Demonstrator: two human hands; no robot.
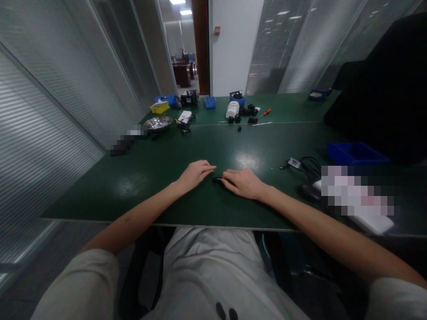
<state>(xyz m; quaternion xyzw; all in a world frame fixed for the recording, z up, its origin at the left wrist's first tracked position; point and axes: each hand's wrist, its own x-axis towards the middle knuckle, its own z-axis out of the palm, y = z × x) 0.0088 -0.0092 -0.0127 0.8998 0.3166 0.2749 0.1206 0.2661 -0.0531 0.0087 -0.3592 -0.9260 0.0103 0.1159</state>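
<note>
Of the 2 hands, the right hand (244, 183) curls closed on a small black object (216, 180) (partly hidden under its fingers) at the green tabletop (207, 209), while the left hand (197, 172) rests just beside it, loosely open, fingers stretched, nothing visibly held.
</note>
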